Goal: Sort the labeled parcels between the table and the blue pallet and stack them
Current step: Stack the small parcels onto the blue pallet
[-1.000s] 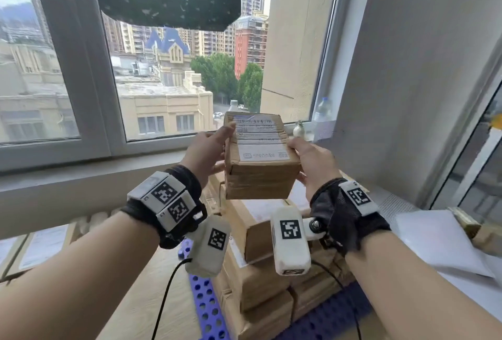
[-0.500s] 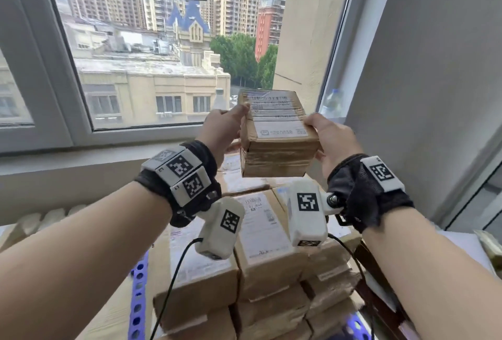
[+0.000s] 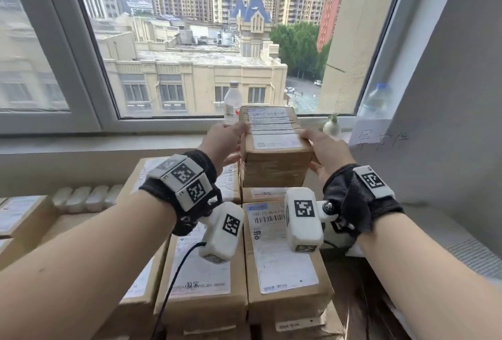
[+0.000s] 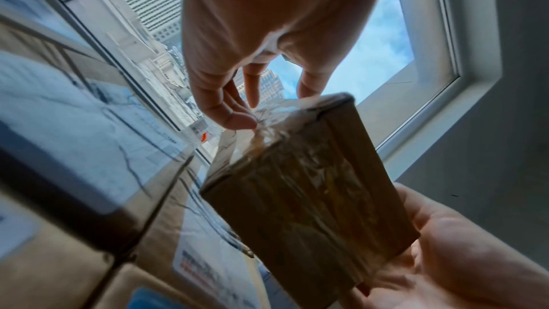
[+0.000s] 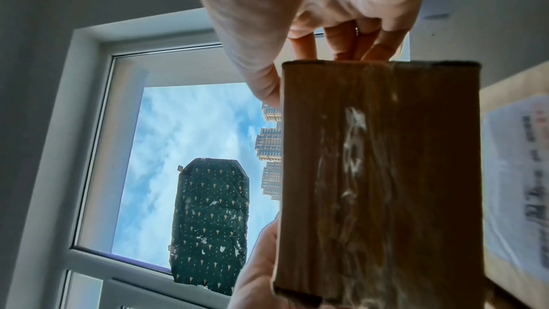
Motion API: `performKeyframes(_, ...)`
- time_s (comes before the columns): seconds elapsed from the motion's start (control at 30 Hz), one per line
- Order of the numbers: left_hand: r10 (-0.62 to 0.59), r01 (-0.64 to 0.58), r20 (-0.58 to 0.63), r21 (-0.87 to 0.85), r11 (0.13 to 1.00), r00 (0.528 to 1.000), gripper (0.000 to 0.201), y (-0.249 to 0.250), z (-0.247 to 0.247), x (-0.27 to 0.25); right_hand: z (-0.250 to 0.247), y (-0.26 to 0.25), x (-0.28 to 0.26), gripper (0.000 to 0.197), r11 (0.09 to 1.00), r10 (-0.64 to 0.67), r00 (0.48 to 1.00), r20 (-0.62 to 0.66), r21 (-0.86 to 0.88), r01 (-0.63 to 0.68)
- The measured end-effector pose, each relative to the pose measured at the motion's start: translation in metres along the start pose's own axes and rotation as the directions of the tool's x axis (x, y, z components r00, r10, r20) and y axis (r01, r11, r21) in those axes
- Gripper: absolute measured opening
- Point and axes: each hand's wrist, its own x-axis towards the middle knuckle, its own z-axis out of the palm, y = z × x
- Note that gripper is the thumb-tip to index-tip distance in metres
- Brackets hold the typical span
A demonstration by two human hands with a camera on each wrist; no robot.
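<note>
Two hands share one small taped parcel (image 3: 274, 146) in front of us: our left hand (image 3: 225, 141) grips its left side with the thumb on the labelled top, and our right hand (image 3: 323, 149) grips its right side the same way. From the left wrist view, the left hand's fingertips (image 4: 234, 116) press the parcel's (image 4: 309, 187) taped far end, the right palm (image 4: 463, 255) against its other side. From the right wrist view, the right hand's fingers (image 5: 341, 41) curl over the box's (image 5: 377, 185) top edge. The parcel sits level at 12 o'clock, at the top of a stack of larger labelled cartons (image 3: 279, 255); whether it rests on them or hangs just above, we cannot tell. More cartons (image 3: 21, 214) lie at 9 o'clock. On the windowsill beyond, a clear bottle (image 3: 232, 103) stands at 11 o'clock and a small white vase (image 3: 332, 126) at 1 o'clock.
</note>
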Motion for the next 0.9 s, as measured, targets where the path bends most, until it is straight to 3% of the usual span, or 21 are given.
performKeyframes(0.17, -0.044, 0.044, -0.012, 0.051, 0.998, 0.999, 0.035, -0.004, -0.003, 0.002, -0.002, 0.014, 0.007, 0.018, 0.999, 0.043, 0.998, 0.046, -0.016, -0.042)
performKeyframes(0.4, -0.106, 0.104, 0.015, 0.101, 0.989, 0.994, 0.028, -0.015, 0.0, 0.0, -0.003, 0.024, 0.013, 0.013, 0.998, 0.041, 0.999, 0.033, -0.051, -0.039)
performKeyframes(0.5, -0.11, 0.109, 0.0, 0.094, 0.99, 0.994, 0.022, -0.018, 0.001, 0.0, -0.002, 0.023, 0.009, 0.006, 0.998, 0.061, 0.998, 0.03, -0.007, -0.061)
performKeyframes(0.63, -0.106, 0.107, -0.011, 0.107, 0.989, 0.994, 0.024, -0.018, 0.0, 0.002, 0.001, 0.024, 0.007, 0.011, 0.997, 0.074, 0.997, 0.03, 0.033, -0.075)
performKeyframes(0.9, -0.11, 0.107, 0.016, 0.111, 0.988, 0.994, 0.027, -0.019, -0.002, 0.003, 0.0, 0.025, 0.007, 0.007, 0.998, 0.055, 0.998, 0.011, 0.001, -0.055)
